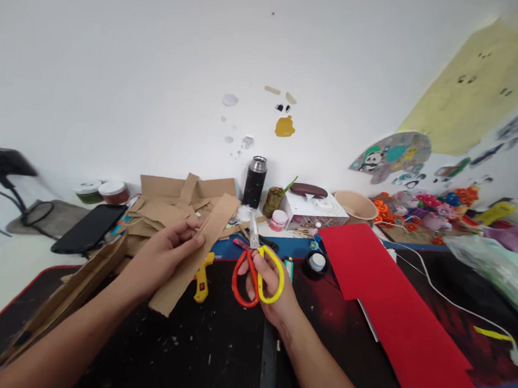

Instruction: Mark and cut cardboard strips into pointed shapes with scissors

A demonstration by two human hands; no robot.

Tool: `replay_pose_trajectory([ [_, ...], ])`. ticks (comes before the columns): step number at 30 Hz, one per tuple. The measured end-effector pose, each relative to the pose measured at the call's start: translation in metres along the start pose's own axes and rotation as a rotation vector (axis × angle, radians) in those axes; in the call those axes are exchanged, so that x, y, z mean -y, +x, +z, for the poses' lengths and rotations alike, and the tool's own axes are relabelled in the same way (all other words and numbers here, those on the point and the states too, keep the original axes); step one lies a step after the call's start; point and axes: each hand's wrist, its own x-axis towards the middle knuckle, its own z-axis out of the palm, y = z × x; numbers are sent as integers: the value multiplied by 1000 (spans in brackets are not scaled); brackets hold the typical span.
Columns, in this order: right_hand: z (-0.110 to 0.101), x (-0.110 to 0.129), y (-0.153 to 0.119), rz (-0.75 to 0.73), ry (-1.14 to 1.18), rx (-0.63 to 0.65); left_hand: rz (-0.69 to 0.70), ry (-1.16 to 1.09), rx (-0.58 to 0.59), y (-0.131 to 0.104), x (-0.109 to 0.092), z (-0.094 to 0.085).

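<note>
My left hand (178,249) pinches a long strip of cardboard (208,229) between thumb and fingers, tilted above the dark mat. In my right hand (273,288) is a pair of scissors (255,258) with one red and one yellow handle loop, blades pointing away from me. The scissors and the strip are apart. Behind the strip lies a yellow glue gun (202,278), partly hidden by it. Under my right wrist a dark flat bar (269,358) rests on the mat.
Cardboard scraps (161,211) are heaped at the back left, beside a black phone (90,229). A black flask (255,185) stands near the wall. Red sheets (392,307) cover the right side, with a white cable (445,299) beyond. A small black bowl (316,265) sits nearby.
</note>
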Motion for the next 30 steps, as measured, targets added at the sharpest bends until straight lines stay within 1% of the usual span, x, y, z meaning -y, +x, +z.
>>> replay_pose_trajectory([
  [4,1,3,0,40,22,-6,35,44,46,0,3,5],
  [7,2,1,-1,83,42,28,50,41,64,0,3,5],
  [11,3,-3,-2,101,66,60,61,64,70,-1,7,2],
  [18,9,-6,-7,76,131,95,14,-14,60,-5,13,1],
  [24,10,-5,-8,91,174,99,23,-35,65,-7,14,2],
  [27,11,-5,-10,93,181,136,-24,-101,59,-8,16,4],
  [30,12,-8,-13,117,171,209,-63,-171,49,-9,18,6],
])
